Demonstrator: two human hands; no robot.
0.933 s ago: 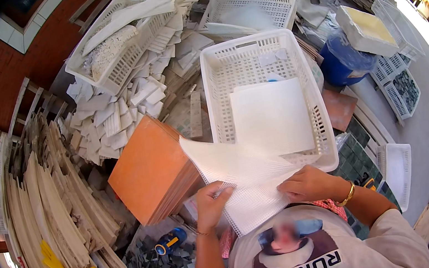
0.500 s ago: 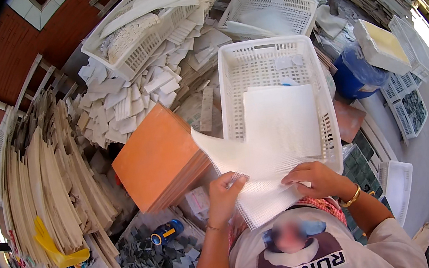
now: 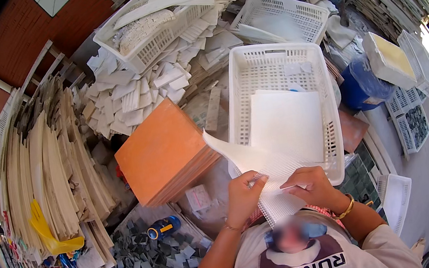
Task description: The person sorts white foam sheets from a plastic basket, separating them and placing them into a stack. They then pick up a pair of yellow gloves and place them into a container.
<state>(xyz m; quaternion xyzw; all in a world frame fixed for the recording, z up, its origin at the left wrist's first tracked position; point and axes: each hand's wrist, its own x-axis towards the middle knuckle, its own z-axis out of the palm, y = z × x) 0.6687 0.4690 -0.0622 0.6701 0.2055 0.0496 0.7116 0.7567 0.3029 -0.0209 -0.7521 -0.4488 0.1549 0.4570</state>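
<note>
A white mesh sheet (image 3: 277,202) hangs between my two hands, its far part draped over the near rim of a white plastic basket (image 3: 334,143). My left hand (image 3: 247,193) pinches the sheet's left side. On its right side my right hand (image 3: 310,186) is closed on the sheet, with a gold bracelet (image 3: 348,206) at the wrist. One far corner of the sheet curls up beside a stack of orange tiles (image 3: 160,148). Flat in the basket lies a pile of white sheets (image 3: 286,117).
Dark loose tile pieces (image 3: 151,267) and a blue and yellow cylindrical object (image 3: 163,228) lie at the lower left. Leaning boards (image 3: 45,166) stand at the left. White tile pieces (image 3: 151,90) are heaped beyond the orange stack. A blue bucket (image 3: 361,83) stands at the right.
The mesh sheet is drawn narrower between my hands, which have come closer together. My left hand has moved to the right. The whole view has shifted slightly.
</note>
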